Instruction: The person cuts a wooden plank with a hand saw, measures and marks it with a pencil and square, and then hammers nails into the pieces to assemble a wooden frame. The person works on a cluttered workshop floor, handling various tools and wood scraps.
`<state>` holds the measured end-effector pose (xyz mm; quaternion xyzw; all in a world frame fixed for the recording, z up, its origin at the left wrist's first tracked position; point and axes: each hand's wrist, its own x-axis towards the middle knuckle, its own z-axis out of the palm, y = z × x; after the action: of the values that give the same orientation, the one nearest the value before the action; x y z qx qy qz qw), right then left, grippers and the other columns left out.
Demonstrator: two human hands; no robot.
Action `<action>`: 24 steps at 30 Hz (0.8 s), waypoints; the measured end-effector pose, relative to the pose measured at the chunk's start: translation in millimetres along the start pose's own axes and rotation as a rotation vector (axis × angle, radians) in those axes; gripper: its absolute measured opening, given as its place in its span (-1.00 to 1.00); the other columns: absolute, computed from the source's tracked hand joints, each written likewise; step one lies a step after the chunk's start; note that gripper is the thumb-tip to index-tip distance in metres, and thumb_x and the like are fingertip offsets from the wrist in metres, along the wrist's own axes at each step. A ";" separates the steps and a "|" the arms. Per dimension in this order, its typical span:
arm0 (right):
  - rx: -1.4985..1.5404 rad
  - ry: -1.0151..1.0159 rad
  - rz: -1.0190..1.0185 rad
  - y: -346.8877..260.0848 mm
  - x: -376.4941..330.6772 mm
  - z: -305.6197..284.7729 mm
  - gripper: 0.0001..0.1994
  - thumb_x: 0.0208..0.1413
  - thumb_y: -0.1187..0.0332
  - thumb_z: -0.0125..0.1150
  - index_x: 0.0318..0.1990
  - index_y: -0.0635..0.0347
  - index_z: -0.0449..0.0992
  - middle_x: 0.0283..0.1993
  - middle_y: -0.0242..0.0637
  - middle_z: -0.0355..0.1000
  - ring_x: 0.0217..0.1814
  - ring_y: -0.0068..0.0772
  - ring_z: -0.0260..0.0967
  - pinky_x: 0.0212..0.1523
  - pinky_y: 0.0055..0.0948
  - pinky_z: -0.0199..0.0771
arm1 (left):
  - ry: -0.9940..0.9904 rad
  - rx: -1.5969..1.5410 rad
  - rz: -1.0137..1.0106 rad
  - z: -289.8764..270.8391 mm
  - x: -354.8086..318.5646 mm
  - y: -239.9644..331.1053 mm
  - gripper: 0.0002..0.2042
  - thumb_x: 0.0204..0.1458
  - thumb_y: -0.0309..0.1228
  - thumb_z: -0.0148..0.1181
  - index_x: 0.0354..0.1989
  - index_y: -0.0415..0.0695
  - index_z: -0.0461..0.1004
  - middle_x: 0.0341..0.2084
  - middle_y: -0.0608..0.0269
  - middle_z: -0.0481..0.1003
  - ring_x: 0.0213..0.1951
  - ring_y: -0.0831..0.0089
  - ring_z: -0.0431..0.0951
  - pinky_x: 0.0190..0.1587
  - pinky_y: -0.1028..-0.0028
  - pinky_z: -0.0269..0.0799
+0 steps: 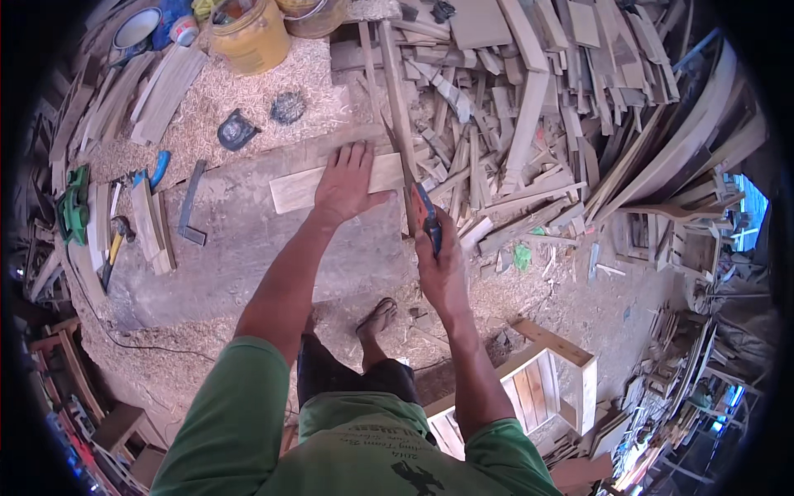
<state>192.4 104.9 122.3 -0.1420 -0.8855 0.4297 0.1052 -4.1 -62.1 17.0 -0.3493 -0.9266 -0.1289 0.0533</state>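
Observation:
A pale wooden board [294, 192] lies across the workbench top [273, 264]. My left hand [347, 182] rests flat on it, fingers stretched and thumb out to the right. In my right hand [442, 260] is a handsaw [426, 217] with an orange and dark blue handle, my fingers wrapped around the grip. Its blade points away from me and crosses the board near its right end, at the bench's right edge. How deep the teeth sit in the wood I cannot tell.
On the bench's left lie a try square [192, 202], a hammer [118, 240], wood strips [150, 223] and a green power tool [76, 205]. A yellow bucket [248, 41] stands beyond, amid shavings. Offcuts [529, 124] heap at the right; a wooden frame [546, 380] stands nearer.

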 end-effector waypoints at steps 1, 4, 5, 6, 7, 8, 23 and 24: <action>0.065 -0.056 0.116 -1.1 -0.3 2.4 -0.51 0.46 0.34 0.16 0.47 0.15 0.31 -0.20 0.22 0.60 -0.18 0.43 0.60 -0.17 0.21 0.54 | -0.006 -0.012 -0.008 -0.8 -0.5 1.5 0.13 0.05 0.37 0.35 0.54 -0.38 0.22 0.35 -0.15 0.36 0.39 -0.05 0.31 0.50 -0.05 0.17; 0.140 -0.133 0.272 -1.7 -1.6 10.5 -0.55 0.54 0.27 0.12 0.47 0.13 0.30 -0.28 0.21 0.59 -0.21 0.48 0.59 -0.23 0.25 0.50 | 0.028 -0.017 -0.010 -4.5 -0.4 3.4 0.09 0.05 0.31 0.38 0.53 -0.38 0.24 0.32 -0.12 0.36 0.38 -0.03 0.30 0.50 -0.04 0.15; 0.103 -0.112 0.235 -0.6 -0.5 12.2 -0.58 0.56 0.25 0.10 0.45 0.14 0.32 -0.29 0.21 0.59 -0.21 0.48 0.59 -0.25 0.25 0.49 | -0.002 -0.029 -0.017 -5.9 -0.1 3.6 0.08 0.04 0.29 0.38 0.53 -0.38 0.24 0.32 -0.12 0.36 0.38 -0.03 0.30 0.50 -0.04 0.15; 0.047 -0.120 0.265 -0.9 -2.4 11.1 -0.59 0.57 0.23 0.09 0.43 0.15 0.34 -0.31 0.20 0.59 -0.22 0.48 0.59 -0.27 0.25 0.48 | 0.001 -0.044 -0.017 -7.2 0.4 3.4 0.07 0.04 0.27 0.39 0.53 -0.38 0.24 0.31 -0.12 0.36 0.37 -0.03 0.30 0.50 -0.04 0.15; 0.057 -0.101 0.214 -1.7 -5.0 8.0 -0.60 0.57 0.22 0.09 0.42 0.16 0.36 -0.31 0.21 0.59 -0.23 0.47 0.60 -0.29 0.25 0.48 | 0.006 -0.059 -0.019 -8.1 0.8 4.1 0.07 0.04 0.24 0.40 0.53 -0.38 0.24 0.31 -0.12 0.36 0.37 -0.04 0.30 0.49 -0.04 0.15; 0.052 -0.113 0.232 -3.9 -10.7 0.4 -0.60 0.57 0.22 0.09 0.41 0.18 0.37 -0.31 0.21 0.59 -0.24 0.45 0.60 -0.31 0.24 0.47 | 0.003 -0.041 -0.017 -8.8 0.8 5.3 0.07 0.04 0.27 0.39 0.52 -0.39 0.24 0.30 -0.11 0.37 0.35 -0.02 0.31 0.48 -0.03 0.17; -0.109 -0.050 0.285 15.3 -18.7 10.5 -0.73 0.50 0.16 0.18 -0.03 0.22 0.55 -0.40 0.20 0.57 -0.35 0.47 0.56 -0.35 0.24 0.52 | -0.069 0.047 -0.037 -11.0 4.5 8.1 0.07 0.11 0.28 0.32 0.55 -0.39 0.20 0.36 -0.12 0.35 0.41 -0.01 0.28 0.52 -0.02 0.15; -0.076 0.004 0.155 21.3 -7.3 19.7 -0.72 0.50 0.15 0.18 -0.05 0.23 0.54 -0.41 0.18 0.57 -0.37 0.47 0.55 -0.36 0.23 0.51 | -0.090 0.047 -0.047 -11.1 3.5 8.0 0.07 0.11 0.29 0.32 0.55 -0.39 0.21 0.37 -0.11 0.34 0.41 -0.01 0.28 0.52 -0.02 0.14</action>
<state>196.6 100.6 93.0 -0.2148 -0.8873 0.4025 0.0681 -1.3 -57.2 29.9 -0.3315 -0.9388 -0.0922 0.0168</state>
